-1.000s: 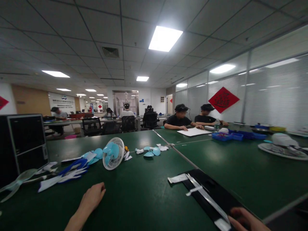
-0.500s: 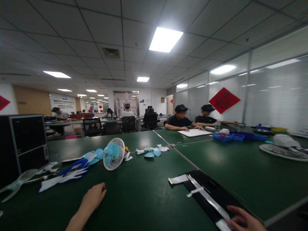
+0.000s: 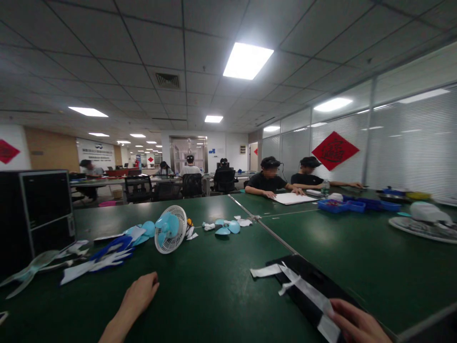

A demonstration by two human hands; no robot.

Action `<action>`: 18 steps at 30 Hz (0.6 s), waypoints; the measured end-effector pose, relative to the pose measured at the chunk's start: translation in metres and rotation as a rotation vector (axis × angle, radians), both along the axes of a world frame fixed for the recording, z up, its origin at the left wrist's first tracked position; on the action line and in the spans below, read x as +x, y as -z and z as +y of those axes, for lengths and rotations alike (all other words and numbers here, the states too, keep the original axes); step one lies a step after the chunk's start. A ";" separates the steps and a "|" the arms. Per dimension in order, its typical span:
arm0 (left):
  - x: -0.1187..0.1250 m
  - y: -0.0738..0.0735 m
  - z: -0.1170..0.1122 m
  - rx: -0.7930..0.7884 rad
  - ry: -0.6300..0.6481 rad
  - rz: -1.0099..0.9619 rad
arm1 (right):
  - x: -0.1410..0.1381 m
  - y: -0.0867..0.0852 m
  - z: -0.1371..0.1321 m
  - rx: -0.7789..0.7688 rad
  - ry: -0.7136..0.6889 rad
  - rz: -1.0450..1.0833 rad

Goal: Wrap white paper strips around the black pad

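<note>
A flat black panel (image 3: 314,275) lies on the green table at the lower right, with whitish tape-like strips stuck across it. My right hand (image 3: 357,324) is at its near end, thumb and fingers pinching the edge of the long white strip (image 3: 310,291). That strip looks slightly raised and twisted near the fingers. Shorter strips cross its far end, and one reaches past the panel onto the table. My left hand (image 3: 141,291) rests on the table at the lower left, fingers curled under and partly hidden, with nothing visible in it.
A small fan (image 3: 170,229) with blue blades, loose blue blades (image 3: 227,226) and blue-white gloves (image 3: 107,255) lie beyond my left hand. A black computer case (image 3: 46,209) stands at left. Blue trays (image 3: 333,206) and a white fan part (image 3: 424,221) are at right. Two people sit across.
My right hand has shifted slightly left and up, closing on the long strip, which now looks lifted and turned. My left hand stays in place. A person across has shifted their hands on a white board.
</note>
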State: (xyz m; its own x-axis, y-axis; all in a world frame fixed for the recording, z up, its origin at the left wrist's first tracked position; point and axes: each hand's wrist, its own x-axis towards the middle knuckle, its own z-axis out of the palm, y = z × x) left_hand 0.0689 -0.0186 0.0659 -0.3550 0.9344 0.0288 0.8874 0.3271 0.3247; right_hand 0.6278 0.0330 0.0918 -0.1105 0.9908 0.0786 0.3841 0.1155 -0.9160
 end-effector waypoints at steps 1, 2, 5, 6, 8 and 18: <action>-0.001 0.000 0.000 -0.002 -0.002 -0.011 | -0.005 -0.008 -0.003 0.020 -0.009 0.003; -0.001 0.001 0.000 -0.004 -0.004 -0.021 | -0.011 -0.016 -0.006 0.038 -0.015 0.004; -0.003 0.001 0.000 -0.010 -0.013 -0.035 | -0.028 -0.038 -0.008 0.094 -0.022 -0.003; -0.004 0.002 0.001 -0.012 -0.010 -0.040 | -0.032 -0.045 -0.006 0.117 -0.023 -0.005; -0.006 0.003 0.002 -0.015 0.003 -0.047 | -0.040 -0.057 0.003 0.169 -0.035 -0.010; 0.001 -0.006 -0.001 -0.037 0.007 -0.024 | -0.095 -0.077 0.113 0.630 0.138 -0.581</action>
